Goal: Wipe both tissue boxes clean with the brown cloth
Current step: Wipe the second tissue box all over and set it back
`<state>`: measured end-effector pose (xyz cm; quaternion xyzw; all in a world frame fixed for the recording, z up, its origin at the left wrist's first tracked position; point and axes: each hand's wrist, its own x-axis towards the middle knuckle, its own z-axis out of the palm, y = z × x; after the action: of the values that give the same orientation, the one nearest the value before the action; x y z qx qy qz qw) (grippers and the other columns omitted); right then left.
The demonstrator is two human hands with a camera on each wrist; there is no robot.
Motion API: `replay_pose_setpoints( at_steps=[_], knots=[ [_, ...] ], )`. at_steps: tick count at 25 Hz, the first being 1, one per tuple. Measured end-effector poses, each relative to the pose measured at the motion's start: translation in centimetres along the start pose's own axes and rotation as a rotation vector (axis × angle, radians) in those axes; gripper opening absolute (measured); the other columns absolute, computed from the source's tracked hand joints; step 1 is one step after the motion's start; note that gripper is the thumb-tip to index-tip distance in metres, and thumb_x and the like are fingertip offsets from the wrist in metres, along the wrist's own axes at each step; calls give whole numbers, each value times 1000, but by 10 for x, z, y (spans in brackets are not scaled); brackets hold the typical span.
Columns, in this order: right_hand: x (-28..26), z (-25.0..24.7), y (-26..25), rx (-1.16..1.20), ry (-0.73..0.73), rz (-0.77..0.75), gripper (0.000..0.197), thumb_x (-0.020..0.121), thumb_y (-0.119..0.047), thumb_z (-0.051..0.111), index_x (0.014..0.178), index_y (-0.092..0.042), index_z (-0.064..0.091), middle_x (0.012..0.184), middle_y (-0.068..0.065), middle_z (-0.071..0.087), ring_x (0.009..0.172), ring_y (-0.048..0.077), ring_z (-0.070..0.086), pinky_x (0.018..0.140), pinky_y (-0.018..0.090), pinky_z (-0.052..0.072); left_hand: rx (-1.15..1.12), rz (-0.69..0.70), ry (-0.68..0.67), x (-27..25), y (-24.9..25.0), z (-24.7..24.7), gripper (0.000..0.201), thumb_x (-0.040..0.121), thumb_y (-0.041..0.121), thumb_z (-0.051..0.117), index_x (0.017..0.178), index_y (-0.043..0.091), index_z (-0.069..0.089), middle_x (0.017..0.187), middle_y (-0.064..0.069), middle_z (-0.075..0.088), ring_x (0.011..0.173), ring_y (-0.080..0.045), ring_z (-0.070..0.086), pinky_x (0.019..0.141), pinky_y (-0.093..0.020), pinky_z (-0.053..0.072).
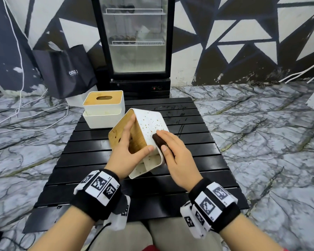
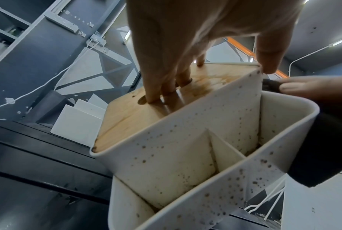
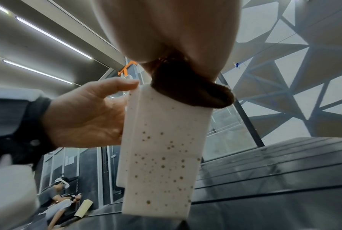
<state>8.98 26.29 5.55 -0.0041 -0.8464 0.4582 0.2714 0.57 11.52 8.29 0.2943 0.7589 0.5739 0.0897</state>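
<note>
Two tissue boxes (image 1: 104, 113) (image 1: 150, 124); left grip (image 1: 127, 153) clutches one, right grip (image 1: 178, 156) pinches one brown cloth (image 1: 158, 142).

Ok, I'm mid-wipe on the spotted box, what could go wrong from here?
1. The left hand holds the tilted spotted box by fingers in the slot of the wooden lid and a thumb; pressure from the right hand with the brown cloth might shift it or loosen that lid.
2. Spots inside the side compartments could get missed.
</note>
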Motion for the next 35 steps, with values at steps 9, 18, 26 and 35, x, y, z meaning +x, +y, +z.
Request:
replay_pose_setpoints(
  at_steps=[9, 18, 26, 35],
  knots=[
    [-4, 1, 1, -31, 13, -22, 41, 93, -28, 35, 133, -24, 42, 134, -12, 40, 127, -1, 32, 107, 11, 21, -46, -1, -34, 0, 2, 4, 89, 63, 44, 71, 126, 69, 12, 142, 7, 39, 129, -9, 41, 104, -29, 39],
    [-8, 2, -1, 13, 13, -52, 40, 93, -31, 34, 132, -30, 40, 136, -12, 39, 129, 1, 32, 108, 14, 22, -61, -11, -75, 0, 4, 4, 86, 59, 52, 69, 122, 74, 14, 142, 6, 41, 131, -10, 40, 108, -35, 37],
    [4, -2, -1, 23, -15, -75, 39, 93, -29, 37, 132, -30, 41, 138, -9, 41, 130, 2, 33, 110, 20, 25, -62, -27, -125, 1, 0, -1, 90, 60, 54, 73, 126, 71, 15, 145, 2, 39, 136, -19, 36, 112, -46, 32],
    [10, -2, -7, 49, -51, -103, 38, 94, -19, 40, 131, -28, 43, 137, -11, 40, 130, 1, 33, 109, 17, 23, -80, -18, -149, 2, -3, -3, 90, 61, 52, 73, 128, 69, 16, 145, 1, 37, 136, -17, 36, 113, -45, 31]
  ],
)
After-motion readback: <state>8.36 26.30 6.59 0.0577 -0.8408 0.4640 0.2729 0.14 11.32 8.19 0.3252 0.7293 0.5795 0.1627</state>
